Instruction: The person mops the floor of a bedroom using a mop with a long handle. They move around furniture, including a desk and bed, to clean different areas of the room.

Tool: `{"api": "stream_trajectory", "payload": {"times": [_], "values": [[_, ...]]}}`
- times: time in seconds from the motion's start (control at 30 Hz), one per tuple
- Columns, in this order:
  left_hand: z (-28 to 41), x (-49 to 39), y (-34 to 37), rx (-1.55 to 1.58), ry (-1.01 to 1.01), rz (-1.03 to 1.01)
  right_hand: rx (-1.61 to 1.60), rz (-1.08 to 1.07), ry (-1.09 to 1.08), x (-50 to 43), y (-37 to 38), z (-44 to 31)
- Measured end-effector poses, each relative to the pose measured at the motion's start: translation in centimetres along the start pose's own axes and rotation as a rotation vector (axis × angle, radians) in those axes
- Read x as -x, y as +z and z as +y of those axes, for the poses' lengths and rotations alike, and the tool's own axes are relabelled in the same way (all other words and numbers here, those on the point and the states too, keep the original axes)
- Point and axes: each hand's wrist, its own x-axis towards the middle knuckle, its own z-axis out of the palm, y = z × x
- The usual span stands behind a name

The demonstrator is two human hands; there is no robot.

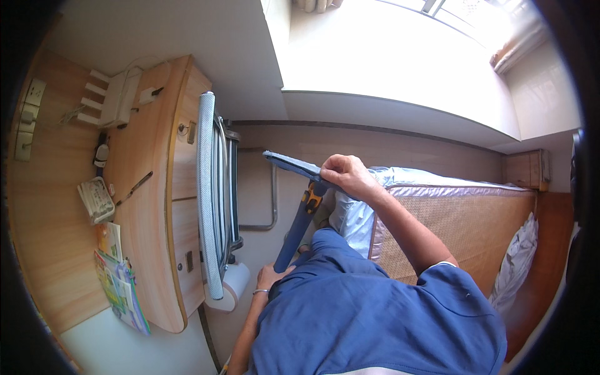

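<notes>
A flat mop is held upside down in front of me, its head raised at waist level. My right hand (348, 176) pinches the edge of the blue-grey mop pad (293, 164) between thumb and fingers. Below the pad, a yellow and black joint (311, 199) connects the head to a thick blue handle (295, 239). Down by my left hip, my left hand (271, 277) is wrapped around that handle, partly hidden by my blue clothing. The far end of the handle is out of sight.
On the left, a folding chair (205, 197) stands against a wooden desk (150, 211) bearing a white router (121, 98), a pen (135, 188), a tissue pack (96, 199) and booklets (119, 286). A white cylindrical object (234, 286) sits below. To the right lies a bed with a woven mat (450, 225).
</notes>
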Motion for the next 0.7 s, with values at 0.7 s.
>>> {"api": "stream_trajectory", "payload": {"times": [0.7], "values": [[-1.2, -0.2, 0.3, 0.016, 0.026, 0.008, 0.923, 0.253, -0.502, 0.2, 4.9, -0.3]]}}
